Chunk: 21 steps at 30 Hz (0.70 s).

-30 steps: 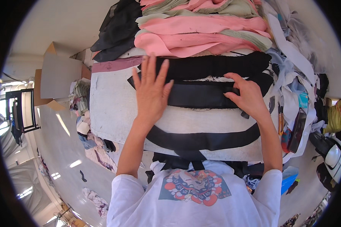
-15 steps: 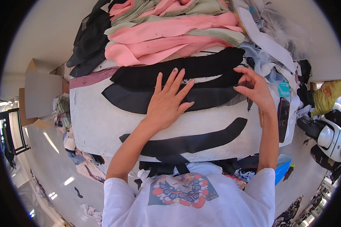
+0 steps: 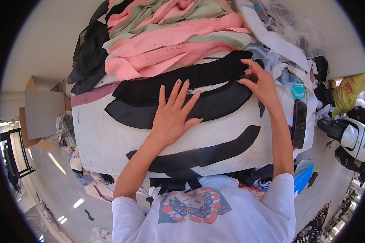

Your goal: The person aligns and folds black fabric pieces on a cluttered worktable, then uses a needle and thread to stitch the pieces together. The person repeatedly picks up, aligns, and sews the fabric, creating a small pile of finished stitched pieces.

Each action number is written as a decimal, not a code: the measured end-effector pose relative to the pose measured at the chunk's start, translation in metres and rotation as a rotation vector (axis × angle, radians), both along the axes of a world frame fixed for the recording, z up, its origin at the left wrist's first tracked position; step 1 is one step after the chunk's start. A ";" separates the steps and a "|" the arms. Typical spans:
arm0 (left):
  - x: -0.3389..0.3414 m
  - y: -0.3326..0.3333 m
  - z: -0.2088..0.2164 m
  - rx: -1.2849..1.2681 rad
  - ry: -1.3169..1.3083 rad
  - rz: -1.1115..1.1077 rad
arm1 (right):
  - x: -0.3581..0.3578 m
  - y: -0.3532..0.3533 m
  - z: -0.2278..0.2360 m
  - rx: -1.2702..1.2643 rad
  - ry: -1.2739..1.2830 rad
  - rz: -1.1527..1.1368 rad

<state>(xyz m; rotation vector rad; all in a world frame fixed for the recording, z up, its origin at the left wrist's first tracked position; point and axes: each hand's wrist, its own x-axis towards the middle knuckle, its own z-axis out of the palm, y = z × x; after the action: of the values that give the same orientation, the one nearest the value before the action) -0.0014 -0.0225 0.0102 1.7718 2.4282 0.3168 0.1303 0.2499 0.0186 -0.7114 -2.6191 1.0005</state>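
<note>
A curved black fabric piece (image 3: 138, 115) lies across the white table. My left hand (image 3: 170, 115) is flat on it, fingers spread. Its right end reaches up to my right hand (image 3: 261, 83), whose thumb and a curled finger close on the tip while the index finger stretches out above. Just beyond, partly overlapped, is a second long black fabric piece (image 3: 150, 85) with frayed edges. A narrower curved black strip (image 3: 202, 156) rests nearer to me, by the table's front edge.
Pink and green fabric stacks (image 3: 170, 38) fill the table's far side, with black cloth (image 3: 91, 60) at their left. A phone (image 3: 299, 123) and a teal box (image 3: 298, 91) lie at the right edge. A cardboard box (image 3: 44, 115) stands off to the left, a white scooter (image 3: 355, 139) to the right.
My right hand has shifted slightly up and left. The curved piece's right end, blurred before, now lies smooth and turned up toward that hand. My left hand stays flat on the piece.
</note>
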 end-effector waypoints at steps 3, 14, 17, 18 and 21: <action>0.001 -0.001 -0.001 -0.001 0.019 0.001 | 0.001 -0.007 0.009 0.437 0.125 0.032; 0.002 -0.003 -0.009 0.057 0.004 0.012 | -0.002 -0.030 -0.026 0.607 -0.124 0.233; 0.000 -0.008 -0.009 0.161 -0.077 0.008 | -0.020 -0.055 0.003 0.636 0.207 0.179; 0.002 -0.009 -0.009 0.315 -0.139 0.023 | -0.031 -0.070 0.015 0.545 0.289 0.192; 0.005 -0.026 -0.004 0.502 -0.210 0.030 | -0.079 -0.124 0.027 0.142 0.513 0.338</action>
<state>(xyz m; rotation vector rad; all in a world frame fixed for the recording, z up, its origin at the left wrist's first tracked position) 0.0040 -0.0480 0.0066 1.7517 2.3624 1.1395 0.0508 0.1263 0.0456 0.0336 -2.3496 0.9161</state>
